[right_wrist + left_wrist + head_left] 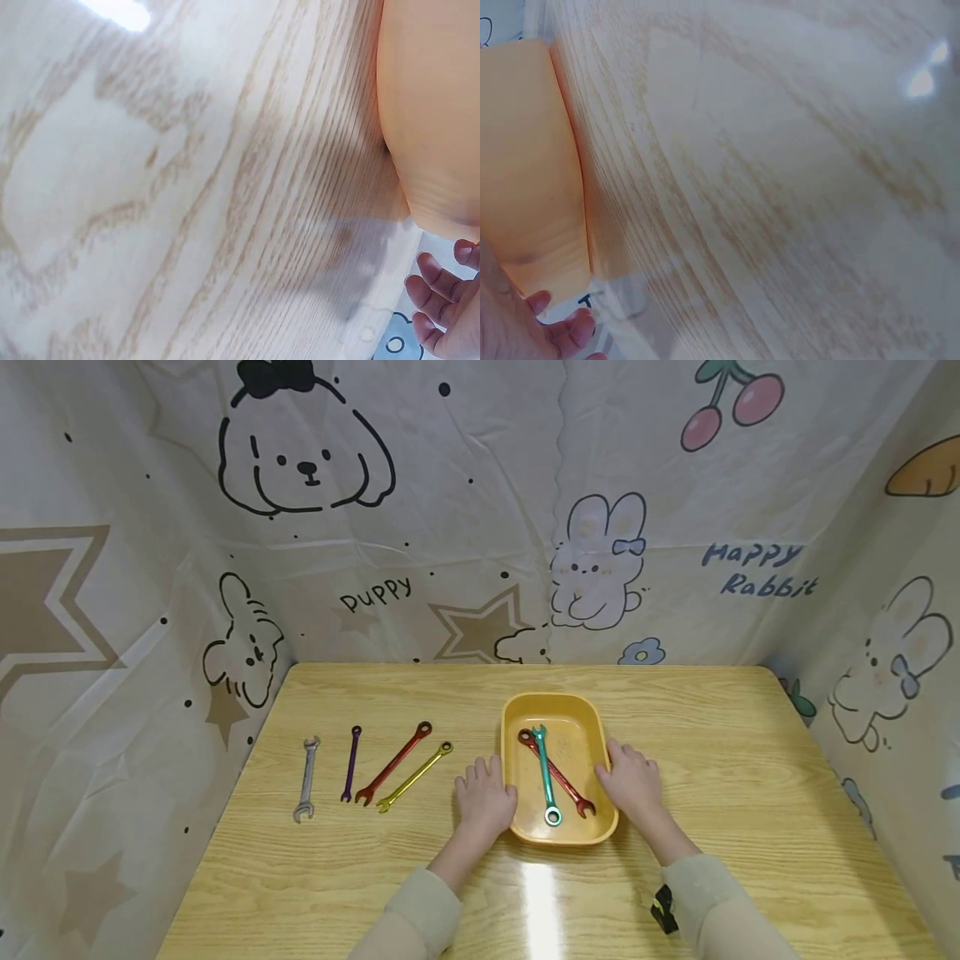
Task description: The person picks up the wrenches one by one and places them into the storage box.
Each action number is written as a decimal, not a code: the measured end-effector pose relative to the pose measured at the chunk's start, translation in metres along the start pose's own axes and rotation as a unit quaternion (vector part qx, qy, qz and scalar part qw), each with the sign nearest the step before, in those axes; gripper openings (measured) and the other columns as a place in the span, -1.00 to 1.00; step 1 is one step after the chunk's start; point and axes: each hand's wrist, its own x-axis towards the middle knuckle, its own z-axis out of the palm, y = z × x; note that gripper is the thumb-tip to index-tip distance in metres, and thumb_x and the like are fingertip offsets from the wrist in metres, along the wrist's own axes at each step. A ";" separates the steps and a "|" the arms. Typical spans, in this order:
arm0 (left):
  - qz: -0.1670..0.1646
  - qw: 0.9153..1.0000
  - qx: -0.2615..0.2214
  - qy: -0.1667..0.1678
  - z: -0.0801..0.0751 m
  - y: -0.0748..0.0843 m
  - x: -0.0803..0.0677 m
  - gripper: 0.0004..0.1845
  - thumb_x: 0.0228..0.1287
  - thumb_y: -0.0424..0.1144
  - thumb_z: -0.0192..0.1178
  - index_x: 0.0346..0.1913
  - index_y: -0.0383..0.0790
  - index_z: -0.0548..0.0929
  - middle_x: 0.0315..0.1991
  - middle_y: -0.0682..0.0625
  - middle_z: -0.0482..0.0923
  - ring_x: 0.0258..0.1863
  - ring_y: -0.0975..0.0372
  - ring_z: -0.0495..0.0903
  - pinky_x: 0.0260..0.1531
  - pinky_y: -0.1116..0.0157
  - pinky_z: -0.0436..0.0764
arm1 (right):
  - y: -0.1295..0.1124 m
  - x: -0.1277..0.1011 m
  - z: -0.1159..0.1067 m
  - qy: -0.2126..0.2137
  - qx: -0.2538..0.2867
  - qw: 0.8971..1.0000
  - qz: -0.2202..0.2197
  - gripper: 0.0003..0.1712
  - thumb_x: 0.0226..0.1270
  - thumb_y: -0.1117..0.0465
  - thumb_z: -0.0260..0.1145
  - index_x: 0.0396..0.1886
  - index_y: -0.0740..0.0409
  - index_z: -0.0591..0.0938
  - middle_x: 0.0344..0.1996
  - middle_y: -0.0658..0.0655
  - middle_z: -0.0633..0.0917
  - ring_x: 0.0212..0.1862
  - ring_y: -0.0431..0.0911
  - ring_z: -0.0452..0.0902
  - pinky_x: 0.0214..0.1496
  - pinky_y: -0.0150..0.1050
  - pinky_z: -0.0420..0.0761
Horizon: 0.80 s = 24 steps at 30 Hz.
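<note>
A yellow plastic tray (562,837) stands on the table between the two hands. Inside it a teal wrench (547,777) lies crossed over a red wrench (566,783). My left hand (484,797) is at the tray's left side, its thumb by the wall and its fingers relaxed. On the opposite side my right hand (632,778) has its thumb at the rim, with the other fingers loosely bent outside. Both wrist views show the tray's outer wall (529,150) and part of each hand; the exact contact is partly hidden.
Left of the tray lie a silver wrench (306,781), a purple wrench (351,764), a larger red wrench (393,764) and a yellow wrench (415,777). A printed cloth (480,518) hangs behind the wooden table (720,727) and along its sides.
</note>
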 end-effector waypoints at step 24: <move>0.096 0.981 -0.069 0.155 -0.005 -0.039 0.003 -0.63 0.33 -0.05 -0.06 0.09 -0.17 0.41 -0.02 -0.14 0.37 -0.06 0.04 0.35 0.02 0.09 0.31 | -0.001 0.002 0.001 -0.003 -0.009 1.000 0.005 -0.57 0.20 0.07 0.11 -0.03 0.26 0.44 -0.24 0.32 0.56 -0.16 0.22 0.48 -0.17 0.10 0.31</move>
